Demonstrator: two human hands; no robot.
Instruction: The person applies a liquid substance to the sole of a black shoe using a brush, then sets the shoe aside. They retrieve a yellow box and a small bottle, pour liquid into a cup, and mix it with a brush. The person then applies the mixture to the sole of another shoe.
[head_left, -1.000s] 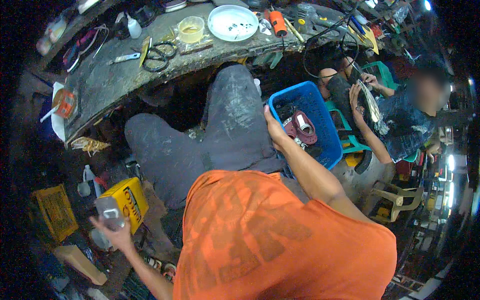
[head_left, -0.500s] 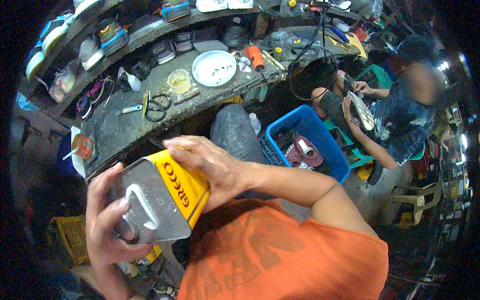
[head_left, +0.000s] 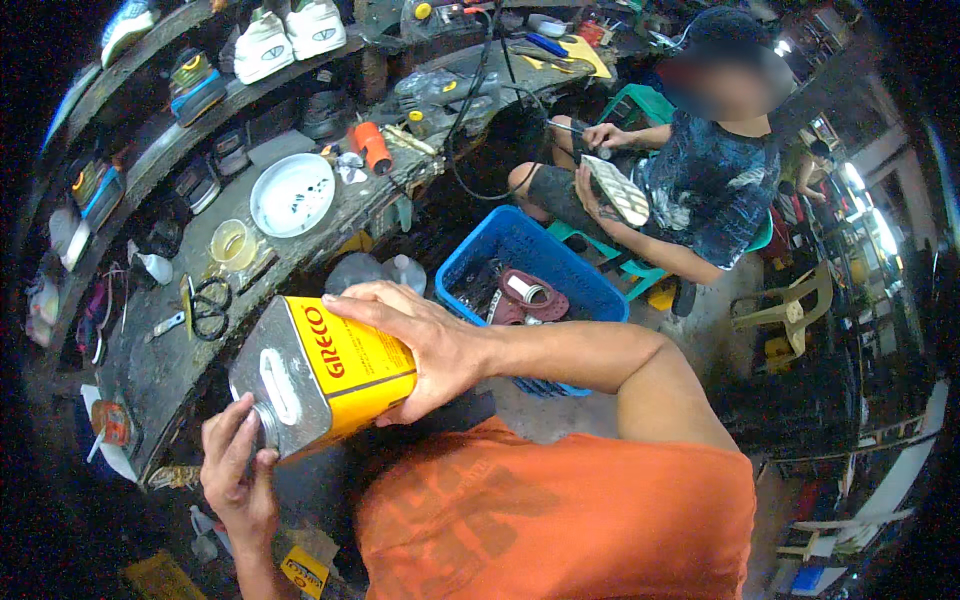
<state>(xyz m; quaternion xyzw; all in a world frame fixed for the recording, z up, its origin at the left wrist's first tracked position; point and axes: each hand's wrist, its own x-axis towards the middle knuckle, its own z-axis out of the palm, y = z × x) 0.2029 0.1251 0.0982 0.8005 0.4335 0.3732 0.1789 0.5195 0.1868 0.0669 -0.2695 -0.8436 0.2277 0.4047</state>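
Note:
A yellow rectangular metal can (head_left: 362, 372) with a bare silver top and a white carrying handle (head_left: 281, 386) is held tilted in front of my orange shirt. My right hand (head_left: 430, 345) grips its yellow side and base, with the thumb along the upper edge. At the can's round screw cap (head_left: 264, 425), the fingers and thumb of my left hand (head_left: 238, 465) close around the rim. Part of the cap is covered by those fingers. The can's underside is hidden by my right hand.
A worn workbench (head_left: 290, 265) carries a white bowl (head_left: 291, 195), a clear cup (head_left: 234, 244), black-handled scissors (head_left: 210, 308) and an orange tool (head_left: 371, 147). Shoes line the shelves behind. A blue crate (head_left: 590, 275) holds maroon shoes (head_left: 525, 297). At the right, a seated person (head_left: 700, 190) holds a shoe sole (head_left: 616, 190).
My left hand has moved from over the can's top and handle to its screw cap. The can has turned a little in my right hand, and the whole view has swung to the right.

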